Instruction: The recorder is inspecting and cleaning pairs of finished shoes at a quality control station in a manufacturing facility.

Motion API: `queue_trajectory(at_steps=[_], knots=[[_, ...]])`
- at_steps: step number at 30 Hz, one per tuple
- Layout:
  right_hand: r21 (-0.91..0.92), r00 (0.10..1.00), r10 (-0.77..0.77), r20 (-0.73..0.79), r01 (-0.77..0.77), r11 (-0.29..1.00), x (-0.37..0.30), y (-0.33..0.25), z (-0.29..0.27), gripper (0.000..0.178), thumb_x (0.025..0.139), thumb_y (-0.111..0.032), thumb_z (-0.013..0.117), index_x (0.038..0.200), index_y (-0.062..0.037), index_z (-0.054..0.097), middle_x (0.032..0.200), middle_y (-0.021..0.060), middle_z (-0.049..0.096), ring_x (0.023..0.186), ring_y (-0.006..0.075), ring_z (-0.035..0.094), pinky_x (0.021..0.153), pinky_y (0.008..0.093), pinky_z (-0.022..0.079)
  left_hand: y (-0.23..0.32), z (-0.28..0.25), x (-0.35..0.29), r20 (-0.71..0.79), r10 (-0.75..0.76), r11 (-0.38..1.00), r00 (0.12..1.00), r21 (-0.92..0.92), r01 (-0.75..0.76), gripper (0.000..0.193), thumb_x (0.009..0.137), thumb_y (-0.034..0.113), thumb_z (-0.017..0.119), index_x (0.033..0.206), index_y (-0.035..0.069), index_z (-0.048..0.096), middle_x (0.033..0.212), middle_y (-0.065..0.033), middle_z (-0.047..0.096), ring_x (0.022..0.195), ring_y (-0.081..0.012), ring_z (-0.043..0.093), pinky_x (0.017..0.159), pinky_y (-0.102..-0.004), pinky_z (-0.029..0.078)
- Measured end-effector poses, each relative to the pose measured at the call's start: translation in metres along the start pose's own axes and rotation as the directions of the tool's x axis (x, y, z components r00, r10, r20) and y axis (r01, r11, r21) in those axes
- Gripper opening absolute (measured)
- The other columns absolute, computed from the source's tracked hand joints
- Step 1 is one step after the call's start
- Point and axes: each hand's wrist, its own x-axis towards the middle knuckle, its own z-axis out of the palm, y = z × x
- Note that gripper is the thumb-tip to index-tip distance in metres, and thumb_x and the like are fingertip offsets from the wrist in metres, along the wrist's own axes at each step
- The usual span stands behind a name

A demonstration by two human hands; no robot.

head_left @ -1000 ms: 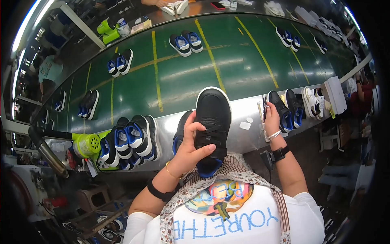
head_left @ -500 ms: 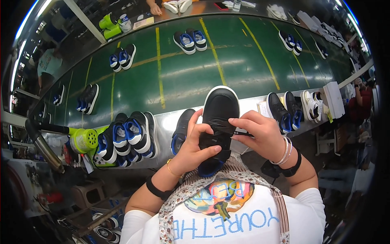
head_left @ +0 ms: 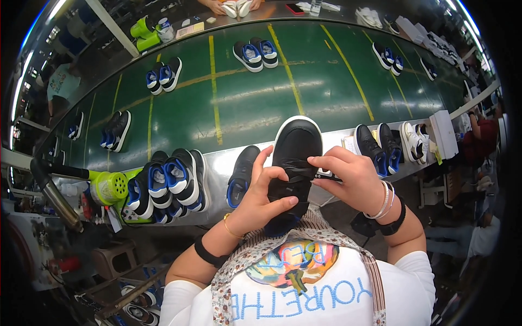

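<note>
I find the smooth black leather-like sneaker with white sole rim (head_left: 291, 182) in the centre, raised in front of the chest, toe toward twelve o'clock. My bare left hand (head_left: 247, 204) grips it from nine o'clock. My bare right hand (head_left: 356, 182) comes from three o'clock, its thumb and fingertips narrow beside the thin black laces (head_left: 295, 165); whether they pinch something, I cannot tell. I judge it is good to hold the upper firmly, and to pull only lightly at the laces. At nine o'clock, a black shoe with blue lining (head_left: 243, 174) is just beside my left hand, so little room there. At two o'clock, paired black shoes (head_left: 370, 146) stand near. Toward twelve, the flat green belt (head_left: 255, 103) gives the most open room.
</note>
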Motion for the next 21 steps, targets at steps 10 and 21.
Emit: queue_trajectory(at_steps=[10,21], knots=[[-0.013,1.0,0.005,0.01,-0.005,1.0,-0.002,0.0002,-0.005,0.035,0.067,-0.016,0.071,0.099,-0.0091,0.06,0.077,0.0049,0.055,0.058,0.0202,0.057,0.051,0.0292,0.046,0.0006,-0.0001,0.0011,-0.003,0.013,0.999,1.0,0.029,-0.013,0.041,0.071,0.019,0.07,0.103,0.014,0.044,0.134,-0.0271,0.014,0.132,-0.0385,0.008,0.101,-0.0419,0.02],[0.01,0.999,0.009,0.039,-0.01,1.0,-0.0027,-0.0013,-0.006,0.034,0.068,-0.016,0.071,0.099,-0.0088,0.06,0.076,0.0049,0.054,0.059,0.0197,0.057,0.051,0.029,0.046,0.0003,0.0022,-0.0001,-0.014,-0.026,0.999,1.0,-0.03,0.026,0.041,0.072,0.02,0.069,0.103,0.014,0.043,0.134,-0.0265,0.015,0.132,-0.0379,0.007,0.101,-0.0418,0.02]])
